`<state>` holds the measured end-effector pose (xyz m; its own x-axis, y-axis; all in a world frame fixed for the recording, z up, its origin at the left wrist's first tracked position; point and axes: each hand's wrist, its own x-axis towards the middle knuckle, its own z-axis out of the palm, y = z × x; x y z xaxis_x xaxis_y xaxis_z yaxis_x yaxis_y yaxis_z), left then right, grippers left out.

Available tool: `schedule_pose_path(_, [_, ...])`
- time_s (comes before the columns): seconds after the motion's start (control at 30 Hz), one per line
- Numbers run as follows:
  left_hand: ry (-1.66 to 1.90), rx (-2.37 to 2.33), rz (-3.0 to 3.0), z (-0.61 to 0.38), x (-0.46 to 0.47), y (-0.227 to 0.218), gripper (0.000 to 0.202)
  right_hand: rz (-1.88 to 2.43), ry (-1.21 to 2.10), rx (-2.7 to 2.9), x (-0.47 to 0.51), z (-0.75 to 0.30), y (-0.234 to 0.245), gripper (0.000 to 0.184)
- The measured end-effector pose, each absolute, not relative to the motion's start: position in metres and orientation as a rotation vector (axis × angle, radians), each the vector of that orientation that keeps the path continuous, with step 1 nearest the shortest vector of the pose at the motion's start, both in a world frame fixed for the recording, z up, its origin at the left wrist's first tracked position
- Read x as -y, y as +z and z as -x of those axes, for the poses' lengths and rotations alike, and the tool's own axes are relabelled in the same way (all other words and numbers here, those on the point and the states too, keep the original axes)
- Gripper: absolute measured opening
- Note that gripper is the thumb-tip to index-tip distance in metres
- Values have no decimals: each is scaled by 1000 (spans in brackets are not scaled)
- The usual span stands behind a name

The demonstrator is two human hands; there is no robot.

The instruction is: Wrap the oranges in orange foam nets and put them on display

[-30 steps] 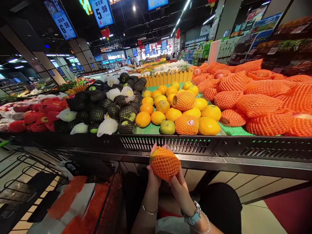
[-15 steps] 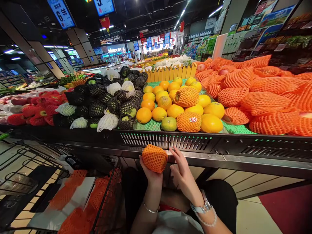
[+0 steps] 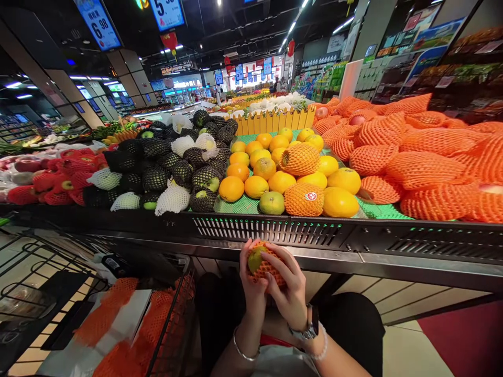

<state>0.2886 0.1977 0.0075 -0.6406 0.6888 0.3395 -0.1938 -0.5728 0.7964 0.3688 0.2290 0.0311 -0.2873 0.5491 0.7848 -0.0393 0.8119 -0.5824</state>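
Between my two hands is an orange in an orange foam net, held in front of the display's front edge. A greenish-yellow end of the fruit shows through the net's opening. My left hand is closed around its left side and underside. My right hand wraps over the right side, with its fingers across the top. Just beyond lie loose oranges on a green mat. Among them is a netted orange with a red and white sticker.
A black slatted rail edges the display. Fruit in black nets lies left, fruit in orange nets right. A yellow picket divider stands behind. At lower left, a wire cart holds orange-netted items.
My right hand has moved from beside the netted orange onto it. The orange has turned, and its greenish end now shows. Both hands have shifted slightly right and down.
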Motion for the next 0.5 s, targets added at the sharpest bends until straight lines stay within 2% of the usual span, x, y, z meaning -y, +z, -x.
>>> schedule_pose_path(0.17, [2239,-952,-724,-285,-208,11,54,362,846,1863,-245,-382,38,42])
schedule_pose_path(0.3, [2046,-727,-404,-284,-213,10,55,417,985,1874,-269,-392,39,39])
schedule_pose_path(0.4, [1804,-567,-190,-284,-213,17,61,267,1021,1897,-276,-391,39,46])
schedule_pose_path(0.5, [1697,-512,-95,-286,-211,30,57,228,1011,1905,-269,-386,39,46])
